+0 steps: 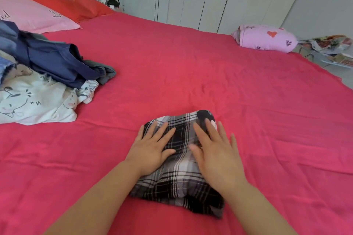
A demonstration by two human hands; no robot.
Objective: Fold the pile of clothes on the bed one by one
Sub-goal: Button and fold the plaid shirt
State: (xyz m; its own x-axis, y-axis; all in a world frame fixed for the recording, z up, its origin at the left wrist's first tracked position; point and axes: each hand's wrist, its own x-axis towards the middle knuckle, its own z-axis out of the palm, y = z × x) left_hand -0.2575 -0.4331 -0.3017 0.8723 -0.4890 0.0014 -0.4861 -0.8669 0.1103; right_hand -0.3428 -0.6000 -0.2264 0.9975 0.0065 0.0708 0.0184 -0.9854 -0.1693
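Here both flat, ungripping palms, left hand (150, 150) and right hand (215, 156), press the folded plaid garment (179, 177), its long axis running away from the person; unfolded pile (47, 74) lies leftward, nearer the left hand

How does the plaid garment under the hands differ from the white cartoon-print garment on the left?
The plaid garment is folded into a compact rectangle; the white cartoon-print garment lies loose and rumpled. The plaid one sits alone under the left hand and right hand; the white one lies untouched, partly under a navy garment. Both rest on the red sheet.
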